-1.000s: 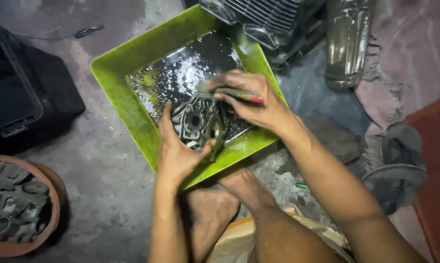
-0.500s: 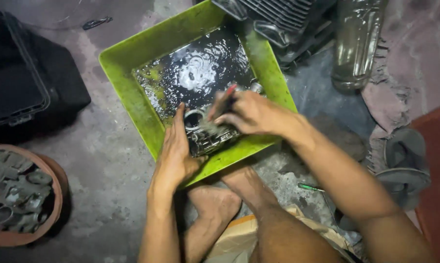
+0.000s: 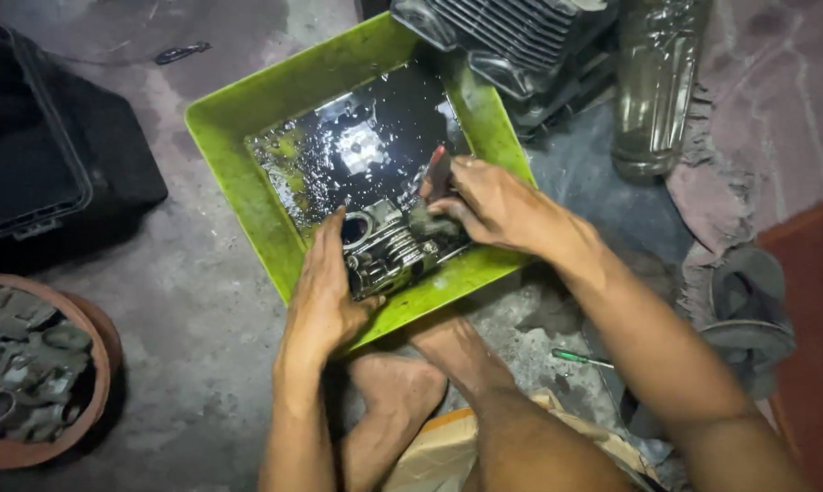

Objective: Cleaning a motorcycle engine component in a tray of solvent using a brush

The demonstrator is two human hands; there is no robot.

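1. Scrubbing step, I judge: my left hand (image 3: pixel 325 296) grips the grimy finned metal engine part (image 3: pixel 386 248), fingers wrapped on its near side, in the square green plastic tray (image 3: pixel 238 173) of dark liquid on the floor.
2. My right hand (image 3: pixel 498 205) has fingers pinched on a red-handled brush (image 3: pixel 434 178), bristles against the part's far end.
3. Next move calls for a steady grip and for turning the part to reach the unbrushed fins.

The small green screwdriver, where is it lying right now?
In the head view, the green screwdriver lies on the concrete floor at lower right, just below the person's right forearm and right of the bare feet.
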